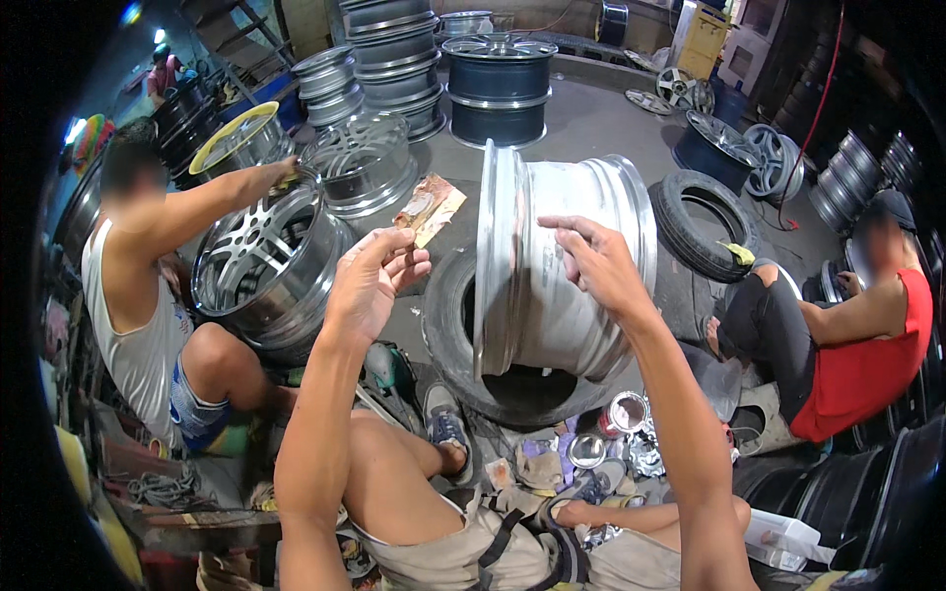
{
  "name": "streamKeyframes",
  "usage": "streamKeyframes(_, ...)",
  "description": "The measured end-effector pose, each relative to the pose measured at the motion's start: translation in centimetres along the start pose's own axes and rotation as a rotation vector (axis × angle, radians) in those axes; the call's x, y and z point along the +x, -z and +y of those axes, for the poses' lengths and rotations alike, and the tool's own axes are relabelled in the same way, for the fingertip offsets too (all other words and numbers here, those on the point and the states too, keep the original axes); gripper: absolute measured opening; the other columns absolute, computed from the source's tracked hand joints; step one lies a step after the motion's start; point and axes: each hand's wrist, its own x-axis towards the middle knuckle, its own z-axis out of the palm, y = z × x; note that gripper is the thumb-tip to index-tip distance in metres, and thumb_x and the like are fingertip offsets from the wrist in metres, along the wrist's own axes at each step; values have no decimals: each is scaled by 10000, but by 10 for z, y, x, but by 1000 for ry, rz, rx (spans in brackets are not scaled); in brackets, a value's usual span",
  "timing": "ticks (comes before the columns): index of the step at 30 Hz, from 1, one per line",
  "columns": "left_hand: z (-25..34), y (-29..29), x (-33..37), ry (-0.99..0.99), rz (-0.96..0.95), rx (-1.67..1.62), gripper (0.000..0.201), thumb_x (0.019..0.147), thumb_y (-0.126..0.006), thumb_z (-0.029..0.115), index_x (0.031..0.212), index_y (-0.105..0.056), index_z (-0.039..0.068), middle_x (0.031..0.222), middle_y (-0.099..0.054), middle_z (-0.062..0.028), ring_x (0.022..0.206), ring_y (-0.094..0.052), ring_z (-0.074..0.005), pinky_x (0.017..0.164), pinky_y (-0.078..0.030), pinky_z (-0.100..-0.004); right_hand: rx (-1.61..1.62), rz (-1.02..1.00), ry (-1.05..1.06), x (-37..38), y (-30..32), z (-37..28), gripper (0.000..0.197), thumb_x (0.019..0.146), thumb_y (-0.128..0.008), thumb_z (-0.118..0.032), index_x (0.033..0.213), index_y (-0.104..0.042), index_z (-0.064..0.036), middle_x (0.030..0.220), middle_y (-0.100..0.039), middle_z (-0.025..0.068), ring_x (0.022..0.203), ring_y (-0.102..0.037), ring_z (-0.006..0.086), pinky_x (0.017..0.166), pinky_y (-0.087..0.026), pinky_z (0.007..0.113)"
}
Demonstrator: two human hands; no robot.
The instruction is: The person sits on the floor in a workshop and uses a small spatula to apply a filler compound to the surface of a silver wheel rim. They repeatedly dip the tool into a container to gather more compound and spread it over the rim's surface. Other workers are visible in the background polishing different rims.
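- Our left hand (pixel 370 286) pinches a worn scrap of sandpaper (pixel 430 208) between thumb and fingertips, lifted clear of the metal.
- Our right hand (pixel 596 264) lies open, fingers spread on the barrel of the silver wheel rim (pixel 552 266), gripping nothing.
- The rim stands on edge in a tyre (pixel 448 325) on the floor.
- We judge this a pause in sanding; next the paper must meet the rim while the right hand steadies it.
- A small tin (pixel 624 414) sits by our feet.

floor (pixel 601 123): grey concrete | stacked rims (pixel 394 49) (far side) | light: dim
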Motion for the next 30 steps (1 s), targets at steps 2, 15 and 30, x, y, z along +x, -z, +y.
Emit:
streamKeyframes(2,1,0,0,-12,-4,14,143,896,-706,114,981,-629,30,891,-635,-45,820,-676,-148,776,-595,-284,17,-24,-39,20,-1,2,299,1018,-519,-174,1233,-707,-87,611,-532,-20,545,-463,46,523,-368,208)
streamKeyframes(15,-1,4,5,-27,-55,95,171,914,-706,136,1018,-609,41,901,-651,-39,794,-665,-126,751,-589,-278,-256,12,110,68,-10,15,285,1000,-512,-142,1158,-741,-82,612,-606,49,519,-566,86,511,-452,270)
streamKeyframes(30,0,-2,-1,-42,-67,99,133,903,-726,109,962,-621,53,834,-663,-32,736,-690,-134,688,-601,-272,-402,15,235,14,-23,11,285,986,-522,-82,1185,-721,-38,595,-600,89,533,-593,123,580,-493,334)
